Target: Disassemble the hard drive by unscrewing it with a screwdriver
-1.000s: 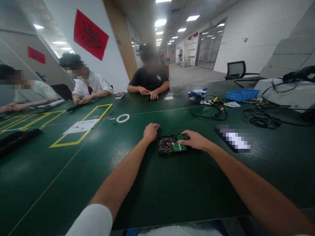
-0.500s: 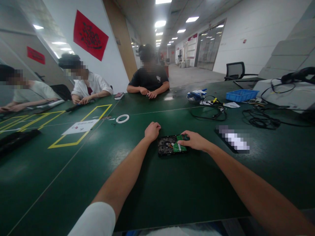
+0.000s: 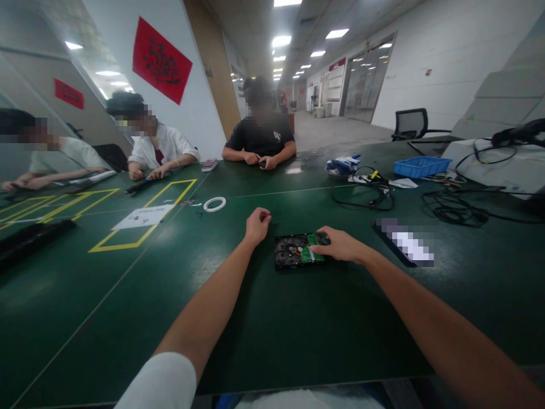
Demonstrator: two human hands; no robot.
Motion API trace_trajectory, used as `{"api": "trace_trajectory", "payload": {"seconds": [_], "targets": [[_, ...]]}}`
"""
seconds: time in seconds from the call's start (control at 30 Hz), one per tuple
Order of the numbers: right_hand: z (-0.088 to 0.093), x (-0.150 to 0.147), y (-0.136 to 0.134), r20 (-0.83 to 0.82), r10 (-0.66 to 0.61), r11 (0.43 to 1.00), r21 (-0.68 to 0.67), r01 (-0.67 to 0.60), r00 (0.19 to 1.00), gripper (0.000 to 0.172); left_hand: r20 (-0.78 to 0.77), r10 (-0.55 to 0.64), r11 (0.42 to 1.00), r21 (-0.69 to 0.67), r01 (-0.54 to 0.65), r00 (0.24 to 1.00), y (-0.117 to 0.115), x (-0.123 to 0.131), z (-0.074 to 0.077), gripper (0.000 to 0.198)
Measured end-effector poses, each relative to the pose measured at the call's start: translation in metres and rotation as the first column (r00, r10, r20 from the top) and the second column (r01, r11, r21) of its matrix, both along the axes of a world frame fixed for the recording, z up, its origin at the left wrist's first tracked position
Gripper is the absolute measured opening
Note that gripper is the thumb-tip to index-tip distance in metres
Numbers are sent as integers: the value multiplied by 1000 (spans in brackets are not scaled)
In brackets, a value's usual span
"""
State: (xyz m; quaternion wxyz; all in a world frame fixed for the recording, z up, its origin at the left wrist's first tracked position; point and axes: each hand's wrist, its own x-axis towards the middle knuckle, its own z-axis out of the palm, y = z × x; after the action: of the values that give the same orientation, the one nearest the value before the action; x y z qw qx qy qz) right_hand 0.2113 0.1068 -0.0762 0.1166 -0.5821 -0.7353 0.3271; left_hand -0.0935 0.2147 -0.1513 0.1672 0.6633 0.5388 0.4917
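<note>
Ceiling lights [image 3: 281,41] run off down a long, pale room, and a red poster [image 3: 162,59] hangs on the wall [image 3: 206,130] far beyond and left of the left grip [image 3: 258,225]. Green and wide, the desk [image 3: 319,329] spreads out beneath both hands. Flat on it, between the left grip and the right grip [image 3: 339,244], lies a hard drive [image 3: 292,253], its dark casing toward the left one and its green circuit board [image 3: 313,255] toward the right one. From where I stand, the right grip is closed on the end of the drive next to it: the thumb lies on the board and the fingers reach the far corner. The left grip sits just off the other end, a little beyond it, fingers curled in and drawn narrow; whether something small is pinched there, I cannot tell.

Out to the right of the right grip, well apart, rests a dark phone-like slab [image 3: 390,243], its face blurred over. Beyond that come tangled black cables [image 3: 457,211] and a blue tray [image 3: 421,171]. Left of the left grip and farther off sits a white ring [image 3: 215,210], then a white sheet [image 3: 142,217] lying across a yellow tape outline [image 3: 117,247]. Straight beyond both grips, across the desk, sits a person in a black shirt [image 3: 259,139].
</note>
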Motion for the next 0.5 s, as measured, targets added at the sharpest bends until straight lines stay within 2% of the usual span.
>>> {"api": "trace_trajectory", "payload": {"seconds": [0.1,0.23,0.33,0.43,0.5], "targets": [[8,-1,-8,-17,26,981,-193,-29,1000,85,-31,0,999,34,1,1000,-2,1,1,9],[12,-4,-13,-40,23,973,-230,-32,999,88,-36,-15,997,75,18,999,-10,8,3,5],[13,-7,-15,-50,16,969,-244,-28,999,86,102,-143,990,11,143,984,-19,15,5,11],[14,-10,-16,-53,-1,967,-254,-12,999,84,276,-275,953,-49,299,921,-30,19,7,21],[13,-12,-17,-63,-18,967,-255,1,998,82,314,-324,930,-68,361,893,-36,20,8,25]]}}
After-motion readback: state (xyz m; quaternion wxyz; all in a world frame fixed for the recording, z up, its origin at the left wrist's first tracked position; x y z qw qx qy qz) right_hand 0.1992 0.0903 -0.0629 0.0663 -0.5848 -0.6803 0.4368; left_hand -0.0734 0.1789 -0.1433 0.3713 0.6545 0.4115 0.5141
